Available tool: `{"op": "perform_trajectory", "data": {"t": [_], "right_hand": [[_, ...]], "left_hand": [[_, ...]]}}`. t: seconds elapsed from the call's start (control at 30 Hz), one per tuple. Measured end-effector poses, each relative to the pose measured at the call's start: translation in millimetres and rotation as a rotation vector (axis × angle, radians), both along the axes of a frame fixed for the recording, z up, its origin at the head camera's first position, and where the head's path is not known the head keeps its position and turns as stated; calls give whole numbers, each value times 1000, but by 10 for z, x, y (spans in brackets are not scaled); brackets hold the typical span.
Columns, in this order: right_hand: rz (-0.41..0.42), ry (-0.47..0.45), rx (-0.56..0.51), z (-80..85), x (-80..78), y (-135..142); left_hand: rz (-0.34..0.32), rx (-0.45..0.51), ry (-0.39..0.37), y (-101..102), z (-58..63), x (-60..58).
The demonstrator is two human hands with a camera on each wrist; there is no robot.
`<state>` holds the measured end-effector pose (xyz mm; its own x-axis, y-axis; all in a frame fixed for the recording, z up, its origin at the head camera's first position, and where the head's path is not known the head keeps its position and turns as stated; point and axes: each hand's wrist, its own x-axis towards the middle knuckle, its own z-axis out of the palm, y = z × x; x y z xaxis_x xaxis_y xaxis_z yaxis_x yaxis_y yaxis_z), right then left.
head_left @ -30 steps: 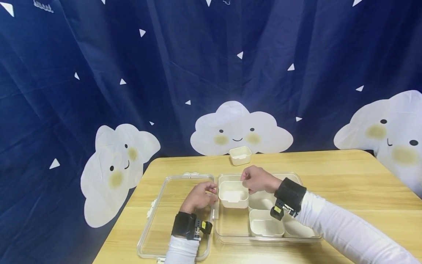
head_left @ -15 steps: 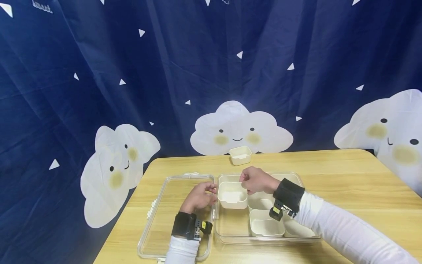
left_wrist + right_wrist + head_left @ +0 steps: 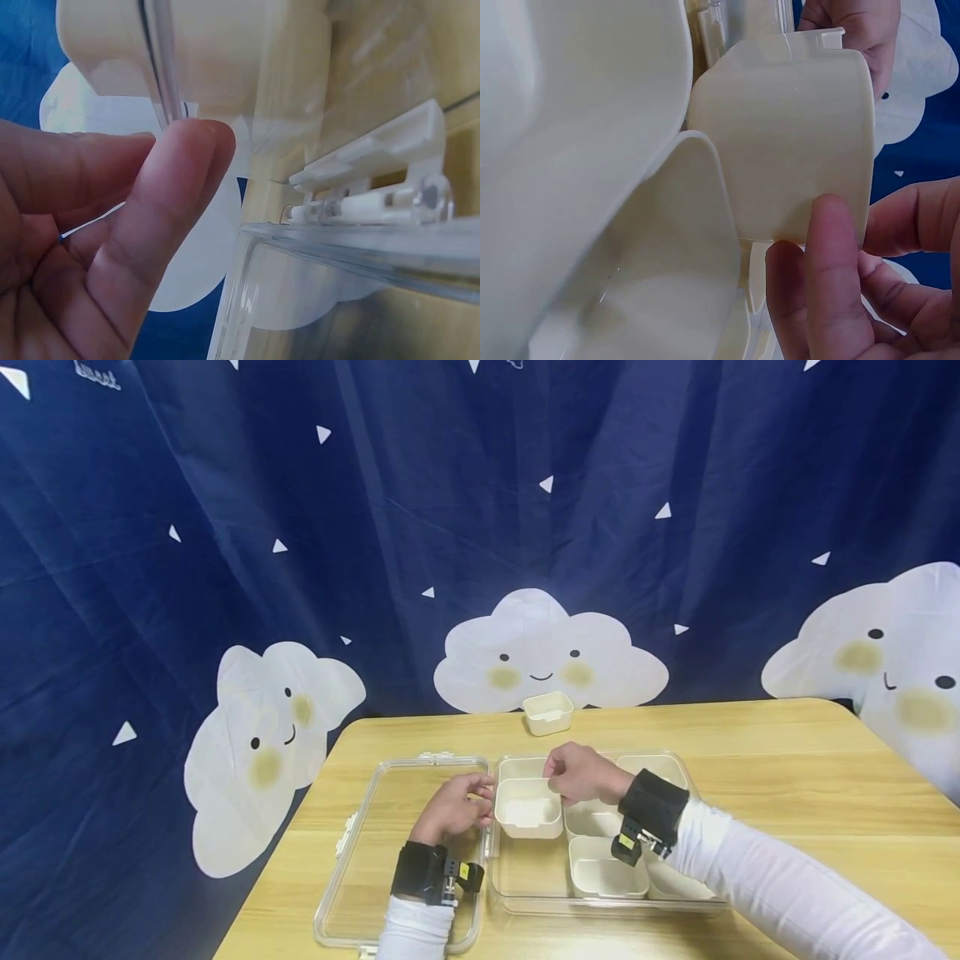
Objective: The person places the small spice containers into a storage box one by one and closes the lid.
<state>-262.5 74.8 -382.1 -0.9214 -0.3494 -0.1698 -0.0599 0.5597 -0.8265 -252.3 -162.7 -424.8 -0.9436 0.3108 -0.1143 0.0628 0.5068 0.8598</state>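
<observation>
My right hand (image 3: 585, 772) pinches the right rim of a small cream plastic container (image 3: 528, 806) by its far corner. In the right wrist view the container (image 3: 787, 142) leans out beside its neighbours, thumb on one side of the wall and fingers on the other. It sits at the left of a clear plastic box (image 3: 517, 902), tilted, with its back end over another cream container (image 3: 521, 767). At the box's left wall is my left hand (image 3: 453, 806); its relaxed fingers (image 3: 176, 165) touch or nearly touch the clear rim.
Several more cream containers, such as the front one (image 3: 607, 872), stand in the box. A clear lid (image 3: 322, 902) with white hinges lies opened flat to the left. One loose cream container (image 3: 548, 714) stands behind, near the table's back edge.
My right hand has shifted slightly toward me and left, bringing the pinched container down and nearer. The left hand stays put at the box's wall.
</observation>
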Motion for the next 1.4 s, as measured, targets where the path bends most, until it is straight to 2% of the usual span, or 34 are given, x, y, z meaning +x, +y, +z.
{"op": "perform_trajectory", "data": {"t": [0.37, 0.8, 1.2, 1.4], "right_hand": [[19, 13, 2, -20, 29, -2], [24, 19, 31, -70, 51, -11], [32, 34, 73, -109, 37, -37], [32, 44, 81, -107, 42, -40]], "left_hand": [[32, 45, -52, 5, -22, 0], [23, 35, -42, 2, -14, -1], [17, 74, -50, -18, -31, -18], [17, 55, -48, -12, -32, -31]]}}
